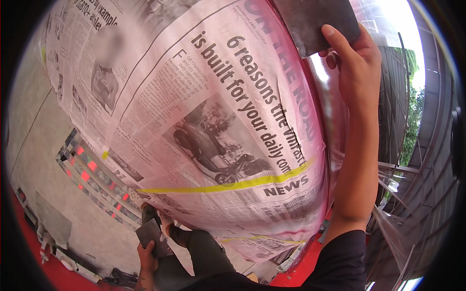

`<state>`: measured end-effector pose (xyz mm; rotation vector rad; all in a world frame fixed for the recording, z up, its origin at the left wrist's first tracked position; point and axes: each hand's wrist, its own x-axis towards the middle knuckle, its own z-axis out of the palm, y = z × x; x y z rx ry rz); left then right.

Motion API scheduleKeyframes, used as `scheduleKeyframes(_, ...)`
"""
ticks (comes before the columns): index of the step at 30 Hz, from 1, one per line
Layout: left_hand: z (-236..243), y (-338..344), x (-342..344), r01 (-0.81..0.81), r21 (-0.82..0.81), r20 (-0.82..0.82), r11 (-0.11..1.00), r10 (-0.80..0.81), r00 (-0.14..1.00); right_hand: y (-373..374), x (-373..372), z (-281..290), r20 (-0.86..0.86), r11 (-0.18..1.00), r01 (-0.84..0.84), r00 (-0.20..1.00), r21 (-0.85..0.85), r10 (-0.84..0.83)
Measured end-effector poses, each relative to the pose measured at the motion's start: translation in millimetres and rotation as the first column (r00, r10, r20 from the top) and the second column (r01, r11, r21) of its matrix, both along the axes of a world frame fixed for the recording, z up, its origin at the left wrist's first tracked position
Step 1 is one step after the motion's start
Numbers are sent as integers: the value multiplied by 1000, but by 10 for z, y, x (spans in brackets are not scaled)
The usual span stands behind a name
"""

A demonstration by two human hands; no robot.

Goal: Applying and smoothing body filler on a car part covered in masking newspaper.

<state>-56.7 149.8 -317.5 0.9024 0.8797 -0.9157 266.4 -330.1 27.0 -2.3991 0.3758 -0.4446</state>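
Newspaper sheets (160, 111) cover a large curved body, tinted pink along their right side and joined with yellow masking tape (228, 185). At the upper right my right hand (358, 58) is closed on a dark grey sheet that looks like sandpaper (318, 22), thumb on top. This sheet lies over the newspaper's right edge, beside a glossy pinkish panel (336, 104). Low in the picture my left hand (147, 256) grips another dark grey rectangular sheet (153, 234), away from the newspaper and near my legs. Whether the sheets are gritty cannot be made out.
Below left, a grey concrete floor (34, 145) carries a dark slatted rack with red patches (90, 167). A grey board (53, 218) and assorted tools lie by a red floor edge. Corrugated metal walling (388, 92) and clear plastic sheeting (395, 233) stand at the right.
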Motion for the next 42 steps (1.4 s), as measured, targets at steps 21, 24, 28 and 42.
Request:
scheduleKeyframes(21, 19, 0, 7, -16, -34, -24, 999, 15, 1000, 70, 1, 85, 0, 934, -73, 997, -350, 78)
scheduleKeyframes(24, -16, 20, -28, -9, -19, -12, 1000, 9, 1000, 69, -17, 92, 53, 962, -96, 992, -256, 113)
scheduleKeyframes(28, -7, -3, -8, -1, -18, -12, 1000, 0, 1000, 81, -12, 72, 23, 956, -65, 997, -286, 75)
scheduleKeyframes(42, 14, -14, 22, -13, -26, -44, 1000, 11, 999, 125, -36, 33, 4, 964, -78, 997, -254, 82)
